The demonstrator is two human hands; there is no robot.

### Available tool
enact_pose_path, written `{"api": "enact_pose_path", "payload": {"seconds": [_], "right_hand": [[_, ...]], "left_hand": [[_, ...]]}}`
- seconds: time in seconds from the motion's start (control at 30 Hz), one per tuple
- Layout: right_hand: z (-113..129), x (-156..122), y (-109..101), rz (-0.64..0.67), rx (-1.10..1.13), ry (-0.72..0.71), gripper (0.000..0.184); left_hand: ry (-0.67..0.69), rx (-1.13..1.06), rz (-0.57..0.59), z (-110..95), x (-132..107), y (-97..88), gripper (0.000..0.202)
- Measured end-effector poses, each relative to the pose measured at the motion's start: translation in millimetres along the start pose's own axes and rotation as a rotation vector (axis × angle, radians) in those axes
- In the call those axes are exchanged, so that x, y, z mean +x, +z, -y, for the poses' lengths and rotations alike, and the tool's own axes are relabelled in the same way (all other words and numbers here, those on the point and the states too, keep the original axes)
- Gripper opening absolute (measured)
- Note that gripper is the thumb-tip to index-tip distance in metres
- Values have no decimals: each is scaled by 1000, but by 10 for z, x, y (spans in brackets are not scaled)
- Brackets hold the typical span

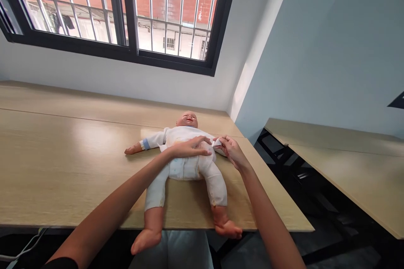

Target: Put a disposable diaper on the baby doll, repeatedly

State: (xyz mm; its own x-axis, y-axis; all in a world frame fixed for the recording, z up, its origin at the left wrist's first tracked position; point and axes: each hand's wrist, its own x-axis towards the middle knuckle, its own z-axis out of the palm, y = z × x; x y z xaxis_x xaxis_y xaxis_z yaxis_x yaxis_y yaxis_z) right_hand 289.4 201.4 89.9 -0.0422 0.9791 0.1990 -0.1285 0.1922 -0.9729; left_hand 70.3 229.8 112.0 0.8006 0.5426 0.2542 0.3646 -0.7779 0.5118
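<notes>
A baby doll (217, 187) in white clothes lies on its back, head toward the window side and feet past the table's near edge. Around its hips is a white diaper (184, 169). Across the doll's belly rests my left hand (193, 147), fingers stretched out and apart, partly covering the diaper's upper edge. On the doll's other side, my right hand (231, 151) pinches a small white diaper tab (217, 143) between thumb and fingers. The doll's arm on that side is mostly hidden behind my right hand.
The doll lies on a light wooden table (78, 168) near its right end. A second wooden table (350, 164) stands to the right, across a gap with dark frames. Behind are a white wall and a barred window (170, 58). A cable (23, 250) hangs at lower left.
</notes>
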Motion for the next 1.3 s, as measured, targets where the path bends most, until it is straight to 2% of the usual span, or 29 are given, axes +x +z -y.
{"api": "enact_pose_path", "payload": {"seconds": [0.07, 0.13, 0.3, 0.57, 0.73, 0.87, 1.0, 1.17, 1.3], "right_hand": [[-24, 11, -5, -7, 22, 11, 37], [-49, 21, -7, 5, 54, 36, 37], [-73, 20, -13, 31, 116, 97, 42], [-77, -9, -81, 85, -189, 42, 47], [-54, 37, -80, 71, -277, -120, 41], [-9, 121, 72, 211, -350, -185, 35], [5, 193, 285, 383, -435, -194, 32], [-61, 185, 433, 290, -484, -170, 36], [-206, 178, 464, 200, -399, -114, 40]], "left_hand": [[-33, 37, 1, 30, -2, -16, 47], [-89, 177, -4, 52, 0, 14, 44], [-233, 354, -65, 70, -14, 104, 66], [-286, 370, -69, 71, -31, 126, 78], [-370, 370, -62, 68, -13, 159, 101], [-413, 389, -27, 81, 26, 192, 113], [-402, 398, -25, 93, 31, 213, 114], [-394, 400, -48, 118, 12, 221, 108], [-387, 361, -56, 163, 11, 241, 100]]}}
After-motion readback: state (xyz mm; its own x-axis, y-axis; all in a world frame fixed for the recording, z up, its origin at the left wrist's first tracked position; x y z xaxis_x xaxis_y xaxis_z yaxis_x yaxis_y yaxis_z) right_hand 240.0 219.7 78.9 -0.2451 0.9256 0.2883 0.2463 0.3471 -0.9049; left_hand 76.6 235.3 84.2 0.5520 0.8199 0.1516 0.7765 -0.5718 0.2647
